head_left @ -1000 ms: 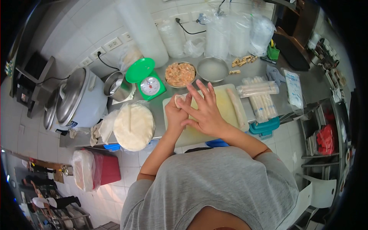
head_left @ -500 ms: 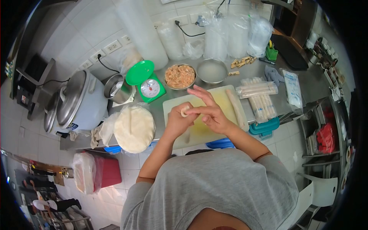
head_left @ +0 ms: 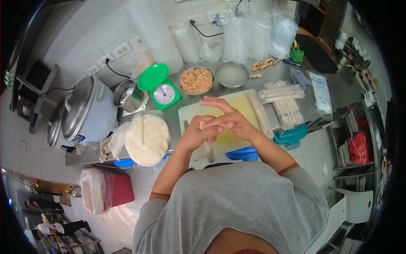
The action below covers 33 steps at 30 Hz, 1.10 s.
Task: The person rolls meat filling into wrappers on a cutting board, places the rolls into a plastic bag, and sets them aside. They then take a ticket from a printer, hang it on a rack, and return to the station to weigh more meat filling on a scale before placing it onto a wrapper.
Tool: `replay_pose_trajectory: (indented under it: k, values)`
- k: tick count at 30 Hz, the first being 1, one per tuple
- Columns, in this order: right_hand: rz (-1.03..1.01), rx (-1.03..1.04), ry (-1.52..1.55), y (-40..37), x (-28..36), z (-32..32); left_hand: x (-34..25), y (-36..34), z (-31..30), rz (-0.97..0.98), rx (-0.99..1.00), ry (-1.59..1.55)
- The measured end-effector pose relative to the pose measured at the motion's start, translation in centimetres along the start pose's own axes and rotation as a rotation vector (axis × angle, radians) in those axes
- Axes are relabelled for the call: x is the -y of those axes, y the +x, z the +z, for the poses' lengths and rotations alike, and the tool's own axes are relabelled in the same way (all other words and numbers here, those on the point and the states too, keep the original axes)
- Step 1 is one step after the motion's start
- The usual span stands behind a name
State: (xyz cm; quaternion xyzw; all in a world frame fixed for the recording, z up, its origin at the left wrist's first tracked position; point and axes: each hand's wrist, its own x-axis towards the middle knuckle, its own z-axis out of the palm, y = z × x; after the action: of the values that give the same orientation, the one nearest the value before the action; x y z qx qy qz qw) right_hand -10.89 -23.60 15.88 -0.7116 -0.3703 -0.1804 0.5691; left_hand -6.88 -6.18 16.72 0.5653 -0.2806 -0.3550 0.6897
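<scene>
My left hand [head_left: 197, 133] is closed around a pale uncooked spring roll [head_left: 207, 151], held over the near left part of the cutting board [head_left: 190, 112]. Its lower end hangs below the fist. My right hand [head_left: 237, 123] has its fingers stretched and spread, with fingertips touching the roll's top end at the left fist. Another long spring roll [head_left: 259, 113] lies along the board's right side. Yellowish wetness covers the middle of the board. To the left is a stack of round wrappers [head_left: 147, 142]. Behind the board stands a bowl of orange-pink minced filling [head_left: 196, 80].
A metal bowl [head_left: 232, 74] sits beside the filling, and a green scale [head_left: 165, 95] to its left. Bagged rolls [head_left: 287, 110] lie right of the board, near clothespins [head_left: 265, 64]. Large pots [head_left: 91, 110] stand at left. Other people [head_left: 63, 227] appear far off at lower left.
The right fingers have shifted slightly over the roll's top end, and the left fist has turned a little. More of the roll's lower end shows. The view has moved slightly.
</scene>
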Motion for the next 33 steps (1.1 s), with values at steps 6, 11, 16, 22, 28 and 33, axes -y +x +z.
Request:
replay_pose_trajectory:
  k: [6, 11, 16, 22, 28, 33]
  values:
    - [-0.035, 0.055, -0.107, 0.1, 0.5, -0.4, 1.0, 0.0, 0.7, -0.019, -0.007, 0.109]
    - [-0.054, -0.096, 0.076, -0.2, 1.3, -0.1, -0.1, 0.1, 0.4, 0.020, 0.039, 0.151]
    - [-0.087, 0.056, -0.166, -0.5, 1.1, -0.5, 0.3, 0.2, 0.0, 0.047, 0.112, 0.172]
    - [-0.088, -0.117, -0.077, -0.8, 2.7, -0.6, 0.7, 0.1, 1.0, 0.187, 0.065, 0.245]
    - [-0.122, -0.026, -0.132, -0.8, 2.1, -0.9, -0.3, 0.2, 0.7, 0.105, 0.066, 0.284]
    - [-0.127, 0.114, -0.344, -0.1, 1.8, -1.6, 0.3, 0.7, 0.9, 0.203, 0.056, 0.305]
